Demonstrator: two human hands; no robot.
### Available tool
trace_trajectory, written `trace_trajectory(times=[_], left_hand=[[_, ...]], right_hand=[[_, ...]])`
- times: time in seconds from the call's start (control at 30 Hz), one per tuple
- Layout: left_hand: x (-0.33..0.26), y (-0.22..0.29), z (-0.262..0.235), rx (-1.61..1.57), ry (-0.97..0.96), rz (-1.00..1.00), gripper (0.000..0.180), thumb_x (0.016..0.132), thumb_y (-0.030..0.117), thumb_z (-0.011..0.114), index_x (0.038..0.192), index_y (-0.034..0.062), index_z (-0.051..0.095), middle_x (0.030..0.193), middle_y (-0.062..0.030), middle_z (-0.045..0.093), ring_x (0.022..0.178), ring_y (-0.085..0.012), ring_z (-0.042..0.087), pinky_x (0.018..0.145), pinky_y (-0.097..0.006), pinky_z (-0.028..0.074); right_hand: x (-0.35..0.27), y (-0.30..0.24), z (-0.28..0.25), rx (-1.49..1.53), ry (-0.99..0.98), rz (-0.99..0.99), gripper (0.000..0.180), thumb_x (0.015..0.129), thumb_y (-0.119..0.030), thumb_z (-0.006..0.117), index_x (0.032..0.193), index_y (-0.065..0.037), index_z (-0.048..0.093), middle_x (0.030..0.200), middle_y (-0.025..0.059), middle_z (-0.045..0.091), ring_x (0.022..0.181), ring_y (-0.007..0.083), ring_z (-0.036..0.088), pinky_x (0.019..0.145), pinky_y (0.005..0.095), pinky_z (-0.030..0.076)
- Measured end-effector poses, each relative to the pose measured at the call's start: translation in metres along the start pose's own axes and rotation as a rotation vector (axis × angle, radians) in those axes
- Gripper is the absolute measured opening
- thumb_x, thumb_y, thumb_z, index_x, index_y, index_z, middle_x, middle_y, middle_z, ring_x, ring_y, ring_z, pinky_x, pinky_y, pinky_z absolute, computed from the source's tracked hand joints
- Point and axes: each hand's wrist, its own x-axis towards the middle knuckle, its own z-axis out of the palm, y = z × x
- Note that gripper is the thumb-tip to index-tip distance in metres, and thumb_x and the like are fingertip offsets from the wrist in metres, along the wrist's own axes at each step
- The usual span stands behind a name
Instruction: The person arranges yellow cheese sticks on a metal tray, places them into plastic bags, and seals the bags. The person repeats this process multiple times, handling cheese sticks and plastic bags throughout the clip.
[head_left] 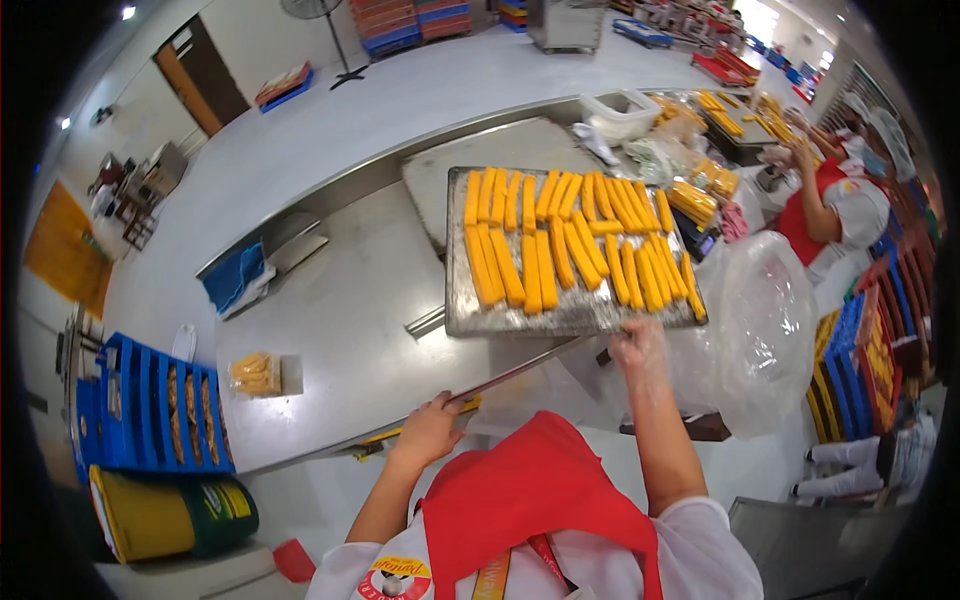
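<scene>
A metal baking tray (pixel 465 318) carries rows of long golden-yellow bars (pixel 540 270), which look baked. It lies on the steel table (pixel 330 370) near the right end. My right hand (pixel 640 345), in a clear plastic glove, is closed on the tray's near rim towards its right corner. Lower and to the left, my left hand (pixel 430 430) is bent over the table's front edge, its thumb apart from the fingers. A yellow strip shows beside those fingers. A clear bag of yellow bars (pixel 256 374) lies alone at the table's left end.
A large clear plastic bag (pixel 755 330) bulges right of the tray. A white tub (pixel 620 115) and packed bars (pixel 692 203) stand behind it. Blue crates (pixel 150 400) and a yellow-green bin (pixel 170 512) are at left. A co-worker (pixel 830 200) works at right.
</scene>
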Motion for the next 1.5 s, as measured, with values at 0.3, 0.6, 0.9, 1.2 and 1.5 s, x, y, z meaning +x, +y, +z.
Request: trace_trajectory(times=[0.3,0.6,0.9,1.2,1.5], left_hand=[[-0.087,-0.003,0.063,-0.247,0.313,-0.431,0.052,0.084,0.024,0.074,0.131,0.0072,0.06,0.149,-0.0217,0.045,0.126,-0.0401,0.053,0.102,-0.047,0.047],[-0.109,0.032,0.116,-0.418,0.38,-0.706,0.055,0.08,0.023,0.077,0.13,0.006,0.061,0.146,-0.0241,0.048,0.131,-0.0407,0.05,0.107,-0.045,0.045],[-0.089,0.058,0.135,-0.414,0.399,-0.761,0.053,0.082,0.025,0.076,0.13,0.0069,0.062,0.147,-0.021,0.048,0.127,-0.0402,0.053,0.102,-0.046,0.048],[-0.063,0.096,0.159,-0.414,0.44,-0.762,0.054,0.082,0.025,0.076,0.13,0.0061,0.062,0.147,-0.0213,0.048,0.123,-0.0397,0.056,0.101,-0.046,0.049],[-0.059,0.121,0.175,-0.438,0.468,-0.847,0.054,0.082,0.026,0.076,0.13,0.0063,0.062,0.147,-0.0209,0.048,0.125,-0.0395,0.055,0.102,-0.046,0.048]], right_hand=[[0.126,0.005,0.127,-0.721,-0.104,0.051,0.006,0.084,-0.013,0.056,0.084,-0.008,0.055,0.077,0.0087,0.058,0.069,0.0306,0.06,0.063,0.0403,0.055],[0.108,-0.031,0.145,-0.855,-0.434,0.19,0.021,0.091,-0.019,0.065,0.077,-0.006,0.057,0.07,0.0099,0.062,0.061,0.0197,0.061,0.057,0.0319,0.05],[0.146,-0.087,0.115,-1.411,0.017,-0.681,0.029,0.083,-0.025,0.066,0.097,-0.001,0.074,0.075,0.0122,0.072,0.072,0.0247,0.068,0.07,0.0361,0.053],[0.104,-0.091,0.172,-1.703,-0.19,-0.705,0.075,0.074,-0.037,0.081,0.135,-0.001,0.056,0.129,0.0246,0.057,0.123,0.0384,0.054,0.102,0.0421,0.046],[0.131,-0.09,0.186,-1.927,-0.165,-0.701,0.069,0.077,-0.049,0.076,0.124,0.0,0.062,0.119,0.0242,0.062,0.113,0.0394,0.061,0.098,0.0449,0.049]])
